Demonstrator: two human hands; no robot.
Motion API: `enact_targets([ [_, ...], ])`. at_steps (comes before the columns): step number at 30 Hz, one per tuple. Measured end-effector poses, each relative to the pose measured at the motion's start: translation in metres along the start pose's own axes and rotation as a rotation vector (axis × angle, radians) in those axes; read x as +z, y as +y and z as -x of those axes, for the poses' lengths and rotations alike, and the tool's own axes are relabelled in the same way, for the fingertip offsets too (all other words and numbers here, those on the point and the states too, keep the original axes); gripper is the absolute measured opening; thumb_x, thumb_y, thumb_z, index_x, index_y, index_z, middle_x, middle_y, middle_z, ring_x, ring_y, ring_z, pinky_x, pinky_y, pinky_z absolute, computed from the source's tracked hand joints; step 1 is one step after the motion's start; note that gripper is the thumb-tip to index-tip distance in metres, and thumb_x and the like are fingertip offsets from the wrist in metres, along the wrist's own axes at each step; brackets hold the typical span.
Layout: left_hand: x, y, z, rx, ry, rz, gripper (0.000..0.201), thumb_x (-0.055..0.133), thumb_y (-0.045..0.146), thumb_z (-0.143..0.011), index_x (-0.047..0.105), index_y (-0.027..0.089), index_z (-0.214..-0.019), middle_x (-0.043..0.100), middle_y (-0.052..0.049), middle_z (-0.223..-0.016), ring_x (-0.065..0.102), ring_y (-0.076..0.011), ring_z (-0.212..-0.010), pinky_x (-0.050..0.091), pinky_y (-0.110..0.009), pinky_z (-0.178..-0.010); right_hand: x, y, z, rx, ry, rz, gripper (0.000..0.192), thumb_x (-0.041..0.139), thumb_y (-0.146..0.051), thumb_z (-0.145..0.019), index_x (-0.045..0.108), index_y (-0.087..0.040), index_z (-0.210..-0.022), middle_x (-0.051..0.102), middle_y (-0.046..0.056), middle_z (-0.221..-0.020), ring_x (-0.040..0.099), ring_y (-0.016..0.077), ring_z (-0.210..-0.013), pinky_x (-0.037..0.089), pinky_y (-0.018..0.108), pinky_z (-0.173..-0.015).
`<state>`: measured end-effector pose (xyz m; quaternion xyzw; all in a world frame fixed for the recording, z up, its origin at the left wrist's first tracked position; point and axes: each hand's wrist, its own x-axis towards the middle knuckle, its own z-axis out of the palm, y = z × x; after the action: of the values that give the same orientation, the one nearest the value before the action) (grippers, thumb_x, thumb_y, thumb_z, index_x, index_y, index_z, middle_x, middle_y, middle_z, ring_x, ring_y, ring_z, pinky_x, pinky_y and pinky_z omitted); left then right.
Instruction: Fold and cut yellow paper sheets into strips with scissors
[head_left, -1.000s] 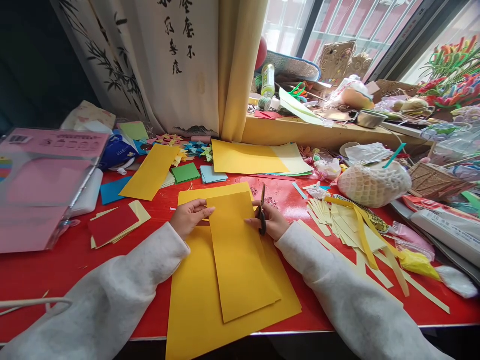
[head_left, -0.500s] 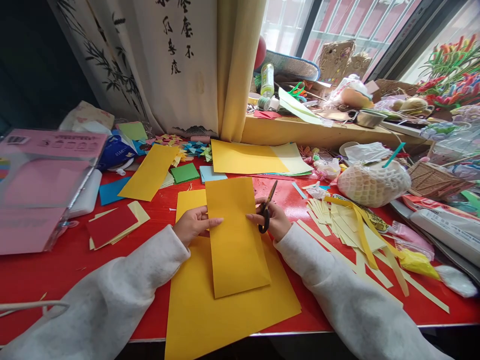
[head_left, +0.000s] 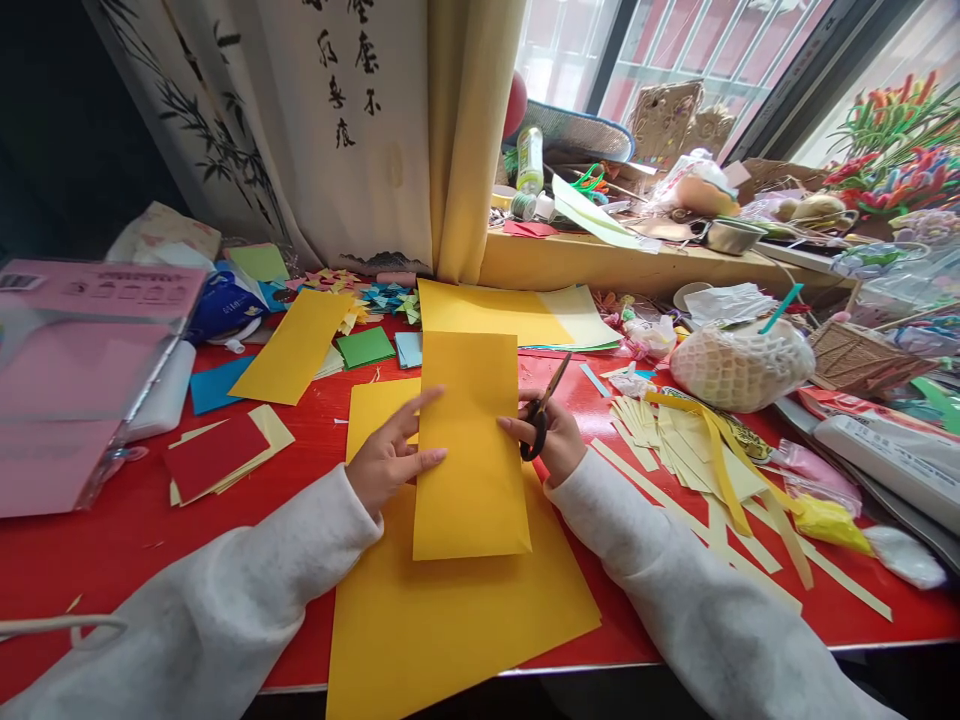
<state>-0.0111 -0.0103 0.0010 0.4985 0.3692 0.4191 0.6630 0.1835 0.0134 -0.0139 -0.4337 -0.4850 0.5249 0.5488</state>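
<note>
A yellow paper rectangle (head_left: 471, 490) is held up between my two hands, above a larger yellow sheet (head_left: 457, 640) that overhangs the table's front edge. My left hand (head_left: 386, 460) grips the rectangle's left edge, its thumb and forefinger spread over the front and other fingers partly hidden behind. On the opposite edge, my right hand (head_left: 559, 440) pinches the paper with the thumb in front. Dark-handled scissors (head_left: 537, 430) also hang in that right hand, blades pointing up and away.
Pale paper strips (head_left: 720, 480) lie on the right of the red table (head_left: 247, 560). Red and cream paper pieces (head_left: 217, 460), a yellow strip (head_left: 292, 345) and a pink package (head_left: 82, 390) are on the left. Stacked sheets (head_left: 495, 312) lie behind; a net-wrapped object (head_left: 742, 365) stands right.
The paper rectangle has risen slightly and turned more upright between my hands. My left forefinger has come round to the front, away from the thumb. The scissors stay in my right hand.
</note>
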Motion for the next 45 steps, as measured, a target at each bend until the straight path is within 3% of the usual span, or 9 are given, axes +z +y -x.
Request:
enact_targets([
  [2,-0.001,-0.003,0.000,-0.081,-0.109,-0.014,0.052,0.062,0.025,-0.064,0.046,0.022,-0.113,0.051,-0.008,-0.113,0.051,-0.0259,-0.097,0.047,-0.035,-0.076,0.001,-0.002,0.001,-0.011,0.018,-0.007,0.032,0.068,-0.024,-0.053,0.050,-0.019,-0.079,0.051,-0.007,-0.056,0.050,0.0072,-0.051,0.041,0.021,-0.050],
  [4,-0.002,-0.004,0.001,-0.125,-0.182,-0.013,0.044,0.061,0.024,-0.064,0.052,0.020,-0.107,0.052,-0.007,-0.113,0.048,-0.0254,-0.102,0.043,-0.035,-0.082,0.002,-0.005,0.003,-0.009,0.030,-0.007,0.031,0.067,-0.025,-0.054,0.050,-0.019,-0.079,0.051,-0.006,-0.057,0.051,0.0079,-0.053,0.042,0.022,-0.052],
  [12,0.003,0.003,0.007,-0.083,-0.345,-0.045,0.071,0.063,0.018,-0.061,0.030,0.028,-0.123,0.037,-0.002,-0.127,0.034,-0.0217,-0.114,0.033,-0.035,-0.092,0.000,-0.009,0.002,-0.025,0.036,0.024,0.034,0.067,-0.028,-0.055,0.050,-0.020,-0.084,0.053,-0.006,-0.057,0.054,0.0094,-0.054,0.044,0.024,-0.052],
  [17,0.000,-0.004,0.003,0.027,-0.298,-0.174,0.072,0.063,0.021,-0.061,0.029,0.025,-0.124,0.025,-0.003,-0.133,0.027,-0.0231,-0.118,0.031,-0.034,-0.093,-0.004,-0.008,-0.002,-0.080,-0.024,0.028,0.036,0.066,-0.028,-0.057,0.048,-0.019,-0.087,0.056,-0.005,-0.059,0.056,0.0104,-0.055,0.045,0.024,-0.053],
  [21,-0.011,-0.002,-0.003,0.082,-0.219,-0.253,0.075,0.063,0.026,-0.062,0.025,0.024,-0.126,0.028,-0.004,-0.132,0.029,-0.0235,-0.117,0.031,-0.035,-0.092,-0.010,-0.015,-0.004,-0.099,-0.028,0.089,0.035,0.063,-0.033,-0.062,0.040,-0.020,-0.085,0.056,-0.005,-0.054,0.054,0.0107,-0.046,0.043,0.024,-0.045],
  [25,-0.026,0.008,-0.008,0.195,-0.113,-0.437,0.072,0.062,0.029,-0.063,0.026,0.025,-0.125,0.020,0.000,-0.135,0.017,-0.0208,-0.122,0.025,-0.030,-0.096,-0.014,-0.025,-0.002,0.027,-0.093,0.151,0.030,0.059,-0.040,-0.063,0.042,-0.019,-0.075,0.052,-0.005,-0.046,0.052,0.0108,-0.040,0.038,0.020,-0.034],
  [29,-0.036,0.015,-0.012,0.275,-0.010,-0.544,0.075,0.062,0.031,-0.062,0.023,0.027,-0.126,0.018,0.003,-0.136,0.009,-0.0199,-0.123,0.018,-0.029,-0.099,-0.011,-0.027,0.006,0.165,-0.293,0.272,0.036,0.063,-0.038,-0.058,0.052,-0.014,-0.083,0.047,-0.006,-0.045,0.048,0.0083,-0.037,0.037,0.020,-0.036],
  [39,-0.051,0.043,-0.005,0.426,0.234,-0.591,0.076,0.062,0.033,-0.061,0.022,0.031,-0.126,0.015,0.006,-0.136,0.011,-0.0224,-0.123,0.016,-0.033,-0.100,-0.002,-0.018,0.020,0.281,-0.501,0.386,0.041,0.061,-0.043,-0.059,0.055,-0.014,-0.087,0.042,-0.005,-0.051,0.044,0.0071,-0.042,0.037,0.021,-0.042],
  [45,-0.038,0.048,0.003,0.304,0.167,-0.498,0.075,0.061,0.030,-0.062,0.021,0.032,-0.126,0.018,0.006,-0.135,0.016,-0.0227,-0.122,0.023,-0.032,-0.097,0.007,-0.017,0.027,0.273,-0.509,0.360,0.042,0.063,-0.044,-0.056,0.055,-0.016,-0.087,0.041,-0.005,-0.054,0.042,0.0073,-0.045,0.035,0.022,-0.044],
])
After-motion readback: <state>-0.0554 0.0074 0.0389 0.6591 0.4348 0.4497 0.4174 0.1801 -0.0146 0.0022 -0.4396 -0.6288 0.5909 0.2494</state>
